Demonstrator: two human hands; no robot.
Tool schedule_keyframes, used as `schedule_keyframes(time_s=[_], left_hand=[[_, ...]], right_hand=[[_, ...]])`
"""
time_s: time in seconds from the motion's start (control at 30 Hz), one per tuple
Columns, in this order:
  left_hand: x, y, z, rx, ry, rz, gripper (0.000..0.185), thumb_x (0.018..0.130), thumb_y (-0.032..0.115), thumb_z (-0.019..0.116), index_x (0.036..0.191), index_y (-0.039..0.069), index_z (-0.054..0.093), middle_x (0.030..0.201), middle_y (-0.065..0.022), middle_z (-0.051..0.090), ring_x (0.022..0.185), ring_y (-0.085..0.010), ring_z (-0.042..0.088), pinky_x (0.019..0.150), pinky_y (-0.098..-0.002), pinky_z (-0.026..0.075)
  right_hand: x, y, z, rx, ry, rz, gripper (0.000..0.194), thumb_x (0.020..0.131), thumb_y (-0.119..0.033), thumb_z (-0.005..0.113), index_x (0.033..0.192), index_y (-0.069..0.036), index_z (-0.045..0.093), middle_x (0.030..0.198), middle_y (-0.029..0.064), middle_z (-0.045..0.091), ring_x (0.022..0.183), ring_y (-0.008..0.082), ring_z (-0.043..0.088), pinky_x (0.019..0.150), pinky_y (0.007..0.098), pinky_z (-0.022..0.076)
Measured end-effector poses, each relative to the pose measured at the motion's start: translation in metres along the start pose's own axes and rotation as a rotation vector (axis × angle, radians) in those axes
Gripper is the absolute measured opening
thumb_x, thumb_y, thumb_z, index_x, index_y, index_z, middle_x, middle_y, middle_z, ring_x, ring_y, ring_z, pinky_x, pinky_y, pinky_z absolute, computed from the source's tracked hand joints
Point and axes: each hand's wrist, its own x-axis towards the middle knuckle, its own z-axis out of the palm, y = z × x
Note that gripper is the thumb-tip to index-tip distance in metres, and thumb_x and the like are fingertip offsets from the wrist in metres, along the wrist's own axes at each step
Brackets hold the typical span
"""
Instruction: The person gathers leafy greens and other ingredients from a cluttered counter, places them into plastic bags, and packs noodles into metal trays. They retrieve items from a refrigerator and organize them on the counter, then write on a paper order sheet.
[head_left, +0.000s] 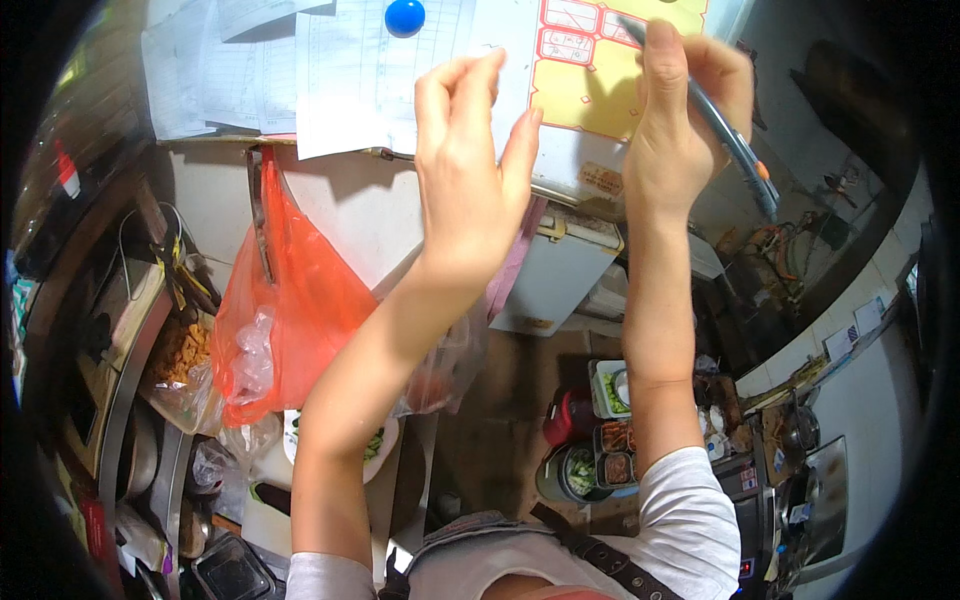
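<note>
My right hand (671, 112) is closed around a dark pen (724, 127), whose upper left end lies over a yellow sheet with red-framed boxes (585, 90). To the left my left hand (472, 157) is raised before the whiteboard (514, 30), fingers apart and holding nothing. Printed paper forms (345, 82) hang on the board left of that hand, and a round blue magnet (405, 16) sits on them.
A red plastic bag (300, 300) hangs below the board at left. Shelves with a bag of orange-brown food (184, 349) stand beyond it. Below right are a green-and-white food container (609, 390), a bucket of cut greens (577, 476) and a stove area.
</note>
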Motion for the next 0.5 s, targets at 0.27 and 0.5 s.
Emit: schedule_keyframes(time_s=[0.27, 0.5], left_hand=[[0.012, 0.013, 0.016, 0.105, -0.011, -0.148, 0.028, 0.084, 0.019, 0.069, 0.099, -0.003, 0.061, 0.107, -0.0146, 0.053, 0.101, -0.0263, 0.051, 0.087, -0.0369, 0.043], [0.020, 0.028, 0.019, -0.757, 0.011, -0.447, 0.017, 0.091, 0.012, 0.063, 0.101, -0.002, 0.061, 0.092, -0.0056, 0.064, 0.080, -0.0103, 0.059, 0.072, -0.0232, 0.048]], right_hand=[[0.031, 0.016, -0.007, 0.160, -0.335, 0.035, 0.025, 0.095, -0.016, 0.058, 0.113, 0.000, 0.052, 0.094, 0.0098, 0.064, 0.080, 0.0125, 0.062, 0.070, 0.0260, 0.0532], [0.030, 0.022, -0.017, 0.236, -0.482, 0.006, 0.033, 0.080, 0.005, 0.065, 0.109, -0.002, 0.050, 0.095, 0.0065, 0.061, 0.086, 0.0129, 0.060, 0.076, 0.0261, 0.0494]])
